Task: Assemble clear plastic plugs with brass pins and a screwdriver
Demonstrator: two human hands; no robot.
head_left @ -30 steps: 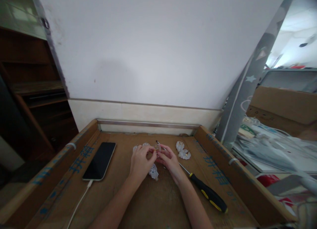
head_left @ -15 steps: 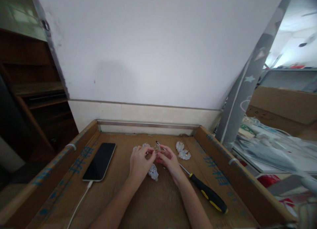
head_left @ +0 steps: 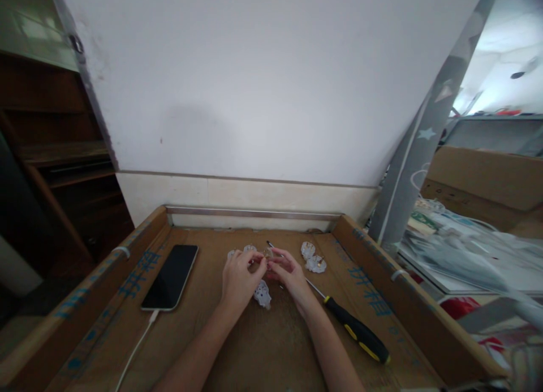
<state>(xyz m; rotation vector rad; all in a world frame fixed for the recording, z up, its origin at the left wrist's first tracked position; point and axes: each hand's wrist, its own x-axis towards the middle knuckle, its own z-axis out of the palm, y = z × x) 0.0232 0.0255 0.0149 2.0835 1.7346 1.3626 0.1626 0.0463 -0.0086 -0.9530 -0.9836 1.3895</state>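
Fingers of both hands meet around a small clear-white plastic piece with brass-coloured metal (head_left: 267, 254), mostly covered by the fingertips. My left hand (head_left: 240, 276) pinches it from the left, thumb and fingers closed. From the other side my right hand (head_left: 291, 276) grips it with bent fingers. Just below them lies a white plastic piece with holes (head_left: 262, 294). Behind the left fingers, more pale plastic pieces (head_left: 250, 248) show in part. Two white pieces with brass-coloured pins (head_left: 314, 258) rest to the right of my right hand.
A black-and-yellow screwdriver (head_left: 356, 330) lies at the right, its shaft running under my right hand. At left is a phone (head_left: 170, 278) with a white cable (head_left: 136, 347). Raised cardboard edges (head_left: 407, 298) border the work surface, and a white wall (head_left: 263, 98) stands behind.
Almost nothing differs. Both hands stay in the same place, with only a slight shift of the small piece between the fingertips.
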